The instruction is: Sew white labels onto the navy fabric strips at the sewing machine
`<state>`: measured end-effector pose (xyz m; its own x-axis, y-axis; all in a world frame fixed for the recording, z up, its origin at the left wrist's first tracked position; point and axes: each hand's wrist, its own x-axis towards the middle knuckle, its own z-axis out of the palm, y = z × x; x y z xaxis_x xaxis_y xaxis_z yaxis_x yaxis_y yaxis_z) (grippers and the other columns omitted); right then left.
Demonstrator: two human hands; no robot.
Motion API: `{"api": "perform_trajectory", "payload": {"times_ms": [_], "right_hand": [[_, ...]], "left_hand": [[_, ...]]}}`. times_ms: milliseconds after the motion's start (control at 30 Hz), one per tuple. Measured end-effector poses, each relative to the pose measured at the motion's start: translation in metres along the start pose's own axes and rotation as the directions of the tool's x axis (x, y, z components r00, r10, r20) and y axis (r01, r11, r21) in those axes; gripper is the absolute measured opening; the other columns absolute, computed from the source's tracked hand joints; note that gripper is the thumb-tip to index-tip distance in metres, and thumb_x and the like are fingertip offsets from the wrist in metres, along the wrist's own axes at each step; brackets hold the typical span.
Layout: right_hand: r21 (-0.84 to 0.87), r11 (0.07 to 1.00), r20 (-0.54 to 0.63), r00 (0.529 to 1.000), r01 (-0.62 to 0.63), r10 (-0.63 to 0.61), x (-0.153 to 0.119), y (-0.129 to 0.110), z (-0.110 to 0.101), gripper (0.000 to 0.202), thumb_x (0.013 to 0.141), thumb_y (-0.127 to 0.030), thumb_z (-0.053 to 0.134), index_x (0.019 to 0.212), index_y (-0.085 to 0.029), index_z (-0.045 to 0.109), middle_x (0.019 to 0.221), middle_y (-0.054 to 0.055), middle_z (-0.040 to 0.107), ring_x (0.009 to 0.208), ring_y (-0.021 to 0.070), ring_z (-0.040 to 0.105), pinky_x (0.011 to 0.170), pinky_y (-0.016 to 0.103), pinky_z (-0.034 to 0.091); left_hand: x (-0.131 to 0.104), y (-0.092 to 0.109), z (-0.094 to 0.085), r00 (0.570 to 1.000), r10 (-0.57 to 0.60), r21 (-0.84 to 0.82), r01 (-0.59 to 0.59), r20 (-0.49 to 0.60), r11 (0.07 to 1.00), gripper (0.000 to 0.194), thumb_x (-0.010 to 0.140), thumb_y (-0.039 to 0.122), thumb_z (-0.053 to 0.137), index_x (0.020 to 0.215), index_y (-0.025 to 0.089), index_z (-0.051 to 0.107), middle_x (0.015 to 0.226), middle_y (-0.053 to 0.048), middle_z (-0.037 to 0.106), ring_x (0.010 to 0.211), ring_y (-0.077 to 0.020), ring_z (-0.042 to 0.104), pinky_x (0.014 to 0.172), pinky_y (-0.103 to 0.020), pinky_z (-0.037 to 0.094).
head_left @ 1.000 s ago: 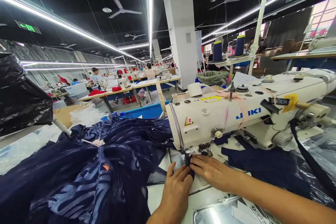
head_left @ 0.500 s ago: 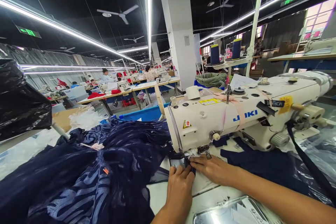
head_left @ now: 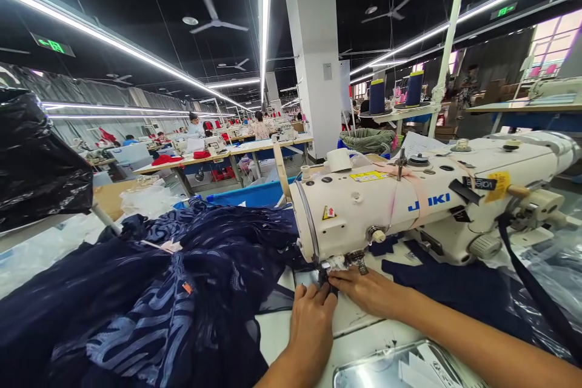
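Observation:
A white industrial sewing machine [head_left: 364, 209] stands before me, its needle area low at the left end of the head. Just in front of the presser foot [head_left: 324, 268], my left hand [head_left: 313, 318] is closed with bent fingertips on a small piece of navy fabric [head_left: 334, 292]. From the other side, my right hand [head_left: 364, 291] reaches in with its fingers together, pressing the same fabric close to the foot. The fingertips hide most of that piece. A large heap of navy patterned garments [head_left: 150, 309] lies left of my hands.
A metal tray [head_left: 364, 370] with white labels is set in the table at front right. More navy cloth [head_left: 454, 291] and clear plastic lie under the machine arm. A black plastic bag [head_left: 40, 163] hangs at left. Thread cones [head_left: 376, 97] stand behind. Other people work farther back.
The camera view has shifted slightly, so the machine appears a little farther right and lower. Both hands stay at the presser foot with hardly any movement.

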<state>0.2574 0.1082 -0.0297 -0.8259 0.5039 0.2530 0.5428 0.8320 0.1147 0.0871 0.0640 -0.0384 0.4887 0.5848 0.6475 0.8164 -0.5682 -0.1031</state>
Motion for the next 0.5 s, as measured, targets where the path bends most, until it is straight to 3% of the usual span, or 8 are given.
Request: {"api": "perform_trajectory", "payload": {"times_ms": [300, 500], "right_hand": [[0.037, 0.999, -0.086, 0.996, 0.031, -0.027, 0.0026, 0.0018, -0.0024, 0.045, 0.073, 0.005, 0.038, 0.114, -0.007, 0.055, 0.109, 0.015, 0.060, 0.106, 0.0202, 0.053, 0.091, 0.031, 0.043], [0.068, 0.997, -0.127, 0.992, 0.025, -0.017, 0.0038, 0.0043, 0.0003, 0.046, 0.073, 0.004, 0.039, 0.114, -0.009, 0.056, 0.108, 0.014, 0.061, 0.104, 0.0214, 0.054, 0.090, 0.033, 0.042]], "left_hand": [[-0.0005, -0.0025, 0.0062, 0.999, 0.025, -0.012, -0.025, -0.028, 1.000, 0.020, 0.068, -0.003, 0.049, 0.064, 0.016, 0.051, 0.075, 0.000, 0.065, 0.063, -0.0156, 0.052, 0.061, -0.031, 0.032], [0.0005, -0.0049, 0.0054, 0.999, 0.037, -0.017, -0.037, 0.017, 0.999, 0.025, 0.068, -0.006, 0.044, 0.066, 0.017, 0.052, 0.073, -0.001, 0.064, 0.063, -0.0159, 0.052, 0.062, -0.032, 0.034]]}}
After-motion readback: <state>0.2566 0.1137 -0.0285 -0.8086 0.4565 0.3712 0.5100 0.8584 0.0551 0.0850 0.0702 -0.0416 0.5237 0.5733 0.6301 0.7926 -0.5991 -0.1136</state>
